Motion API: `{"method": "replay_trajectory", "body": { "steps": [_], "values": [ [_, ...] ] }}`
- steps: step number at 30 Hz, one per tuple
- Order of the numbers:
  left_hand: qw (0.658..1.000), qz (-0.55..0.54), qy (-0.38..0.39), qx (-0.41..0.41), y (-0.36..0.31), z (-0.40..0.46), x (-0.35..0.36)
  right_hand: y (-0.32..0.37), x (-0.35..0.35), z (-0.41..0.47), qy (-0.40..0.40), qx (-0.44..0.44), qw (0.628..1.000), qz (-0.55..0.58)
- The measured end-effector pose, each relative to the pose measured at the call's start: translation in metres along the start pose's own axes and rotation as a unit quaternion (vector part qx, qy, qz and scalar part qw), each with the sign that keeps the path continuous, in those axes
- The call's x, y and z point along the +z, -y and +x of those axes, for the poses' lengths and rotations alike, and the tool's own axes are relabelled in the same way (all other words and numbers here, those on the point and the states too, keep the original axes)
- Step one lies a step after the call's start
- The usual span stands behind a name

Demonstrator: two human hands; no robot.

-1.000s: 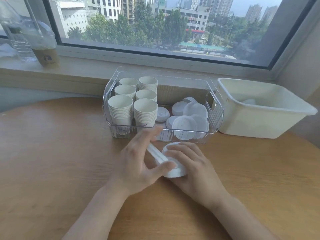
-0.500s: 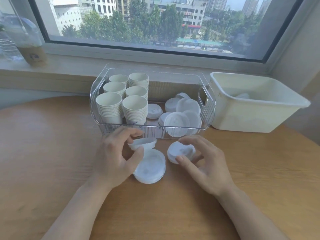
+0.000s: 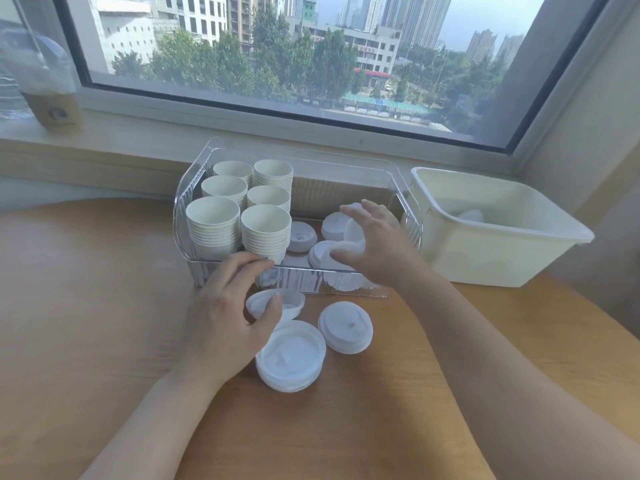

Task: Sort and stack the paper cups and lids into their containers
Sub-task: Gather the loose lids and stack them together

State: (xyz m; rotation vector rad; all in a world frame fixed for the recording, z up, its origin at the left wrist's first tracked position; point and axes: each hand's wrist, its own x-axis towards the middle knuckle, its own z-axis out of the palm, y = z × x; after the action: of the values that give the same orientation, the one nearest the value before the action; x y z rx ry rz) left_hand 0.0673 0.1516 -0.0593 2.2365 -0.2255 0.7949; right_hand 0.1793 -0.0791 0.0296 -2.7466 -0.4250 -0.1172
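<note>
A clear plastic bin (image 3: 360,284) holds several stacks of white paper cups (image 3: 265,230) on its left side and loose white lids (image 3: 302,236) on its right. My right hand (image 3: 375,245) reaches into the bin's right side and grips a tilted lid (image 3: 354,234) between thumb and fingers, just above the lids lying there. In front of the bin, my left hand (image 3: 225,317) pinches a small upturned lid (image 3: 289,301) just above the table. A short stack of lids (image 3: 291,356) and a single lid (image 3: 345,328) lie on the wooden table.
A cream plastic tub (image 3: 502,252) stands to the right of the bin with a lid (image 3: 471,215) inside. On the windowsill at the far left stand an iced drink cup (image 3: 52,102) and a bottle. The round wooden table (image 3: 97,306) spreads to the left and front.
My right hand has risen from the table into the bin's lid side. A single lid now lies on the table beside the stack. My left hand still holds its lid by the bin's front.
</note>
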Motion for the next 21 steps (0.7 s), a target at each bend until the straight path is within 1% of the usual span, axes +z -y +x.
{"method": "replay_trajectory", "body": {
  "steps": [2,4,9,12,13,16,18,21],
  "values": [
    [1.0,0.005,0.002,0.001,0.001,0.0,0.001,-0.003,0.004,0.015,0.045,0.024,0.998,-0.048],
    [1.0,0.008,0.0,0.002,0.001,0.001,0.002,-0.007,0.008,0.025,0.074,0.038,0.994,-0.071],
    [1.0,0.018,0.001,-0.002,-0.001,0.002,0.002,-0.008,0.017,0.04,0.102,0.03,0.994,-0.039],
    [1.0,0.022,0.003,-0.006,-0.001,0.002,0.001,-0.007,0.023,0.044,0.101,0.013,0.994,-0.035],
    [1.0,0.023,0.005,-0.007,-0.001,0.002,0.001,-0.007,0.024,0.044,0.1,0.006,0.995,-0.015],
    [1.0,0.023,0.011,-0.014,-0.001,0.002,0.0,-0.008,0.025,0.044,0.109,-0.01,0.989,0.097],
    [1.0,0.022,0.014,-0.017,-0.001,0.001,0.0,-0.009,0.024,0.043,0.09,-0.025,0.987,0.129],
    [0.999,0.021,0.016,-0.019,-0.002,0.002,-0.001,-0.008,0.019,0.038,-0.003,-0.034,0.984,0.175]
  ]
}}
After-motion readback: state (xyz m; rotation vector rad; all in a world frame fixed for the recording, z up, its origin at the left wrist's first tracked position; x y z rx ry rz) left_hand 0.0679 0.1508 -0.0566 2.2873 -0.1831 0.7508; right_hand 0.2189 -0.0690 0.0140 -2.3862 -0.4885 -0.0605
